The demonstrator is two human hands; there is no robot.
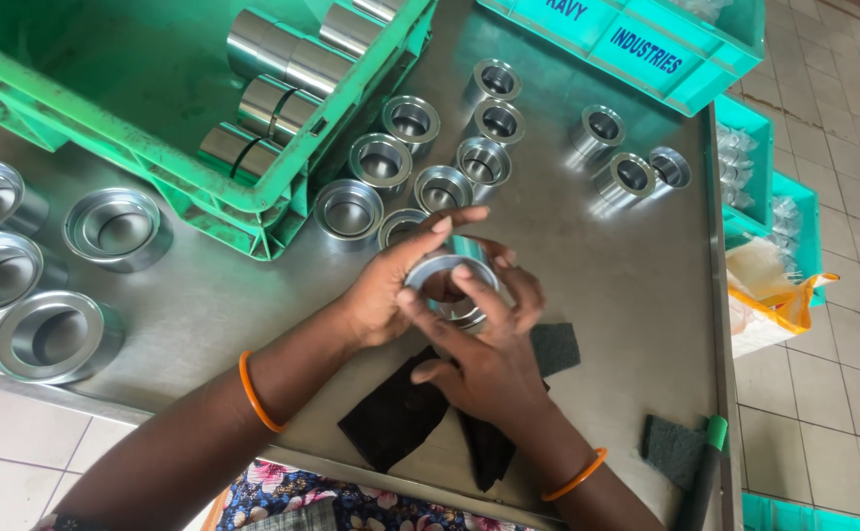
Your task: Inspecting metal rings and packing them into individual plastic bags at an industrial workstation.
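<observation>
Both of my hands hold one shiny metal ring-shaped sleeve (pixel 442 267) above the steel table (pixel 627 275). My left hand (pixel 386 285) wraps its left side, fingers reaching over the top rim. My right hand (pixel 489 349) grips it from below and the right, with a thumb across the opening. Dark abrasive cloth pieces (pixel 396 413) lie on the table under my wrists. Orange bangles sit on both wrists.
Several metal sleeves (pixel 381 160) stand in rows behind my hands, larger flanged ones (pixel 52 334) at the left edge. A green crate (pixel 204 187) holds cylinders (pixel 287 59); teal crates (pixel 636 49) stand at the back right. A green-capped marker (pixel 703 472) and a dark pad (pixel 673 447) lie at the right front.
</observation>
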